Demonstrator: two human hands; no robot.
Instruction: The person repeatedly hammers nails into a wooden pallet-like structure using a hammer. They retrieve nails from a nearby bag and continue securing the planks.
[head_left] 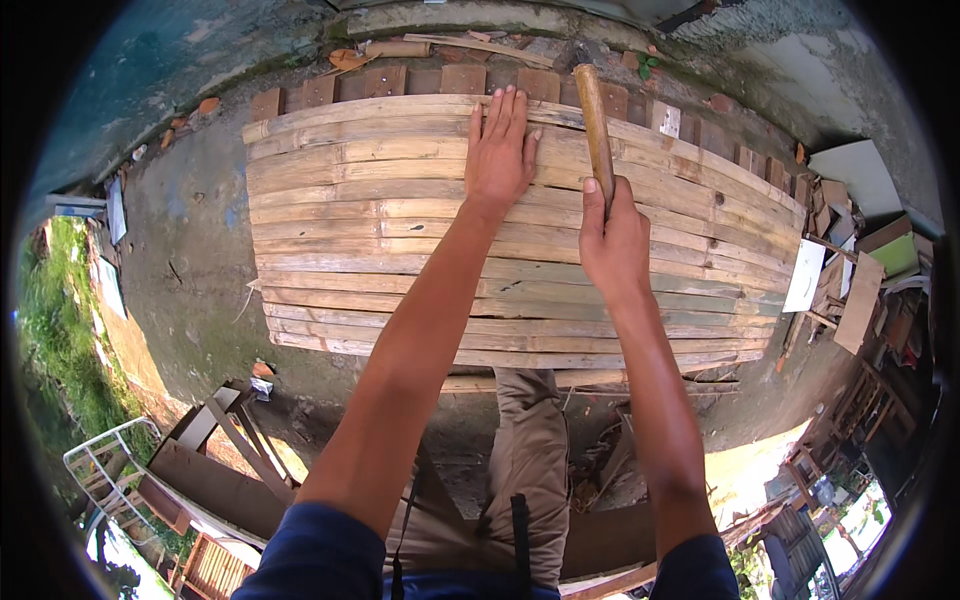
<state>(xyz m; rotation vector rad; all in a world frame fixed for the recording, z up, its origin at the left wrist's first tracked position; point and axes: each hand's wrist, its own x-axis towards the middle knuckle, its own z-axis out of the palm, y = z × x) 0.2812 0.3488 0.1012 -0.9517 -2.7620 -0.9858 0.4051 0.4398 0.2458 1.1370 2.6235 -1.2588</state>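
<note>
A platform of split bamboo slats (420,228) lies in front of me, its long slats running left to right. My left hand (502,155) rests palm down near its far edge, fingers stretched out and pointing away from me. To the right, my right hand (616,240) is closed around a brown wooden handle (594,125), which sticks up and away past the far edge. No tool head can be made out on it. Short brown wooden blocks (463,79) stand in a row along the platform's far side.
A weathered wall (800,60) rises behind the platform. At the right lie scrap boards (860,300) and a white sheet (804,275). Wooden furniture (215,480) and a white metal frame (110,460) stand at the lower left. My trousered leg (530,430) is against the near edge.
</note>
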